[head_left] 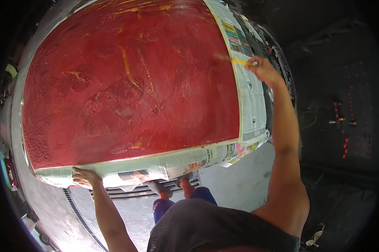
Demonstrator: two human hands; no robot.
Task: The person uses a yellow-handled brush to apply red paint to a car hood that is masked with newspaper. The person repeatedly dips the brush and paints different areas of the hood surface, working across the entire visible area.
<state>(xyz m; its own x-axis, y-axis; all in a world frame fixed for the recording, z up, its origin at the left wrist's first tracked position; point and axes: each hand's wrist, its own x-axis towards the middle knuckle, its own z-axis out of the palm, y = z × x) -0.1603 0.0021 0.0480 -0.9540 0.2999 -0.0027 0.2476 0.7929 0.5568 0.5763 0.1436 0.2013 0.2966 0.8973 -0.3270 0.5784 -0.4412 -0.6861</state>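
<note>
A large red panel (126, 88) with rough patches and yellowish streaks fills the upper middle, edged with tape and newspaper masking (193, 157) along its near and right sides. My right hand (263, 71), at the upper right border, grips a slim yellow tool (239, 61); its far end reaches over the red surface and is too blurred to identify. My left hand (86, 177) lies on the newspapered near edge at the lower left, fingers spread, holding nothing.
My feet (164, 189) stand on pale concrete (227, 185) by a slatted strip below the near edge. A narrow drain grate (82, 218) runs at lower left, with a small car (42, 235) at the rim. A dark area (340, 176) with small red marks lies right.
</note>
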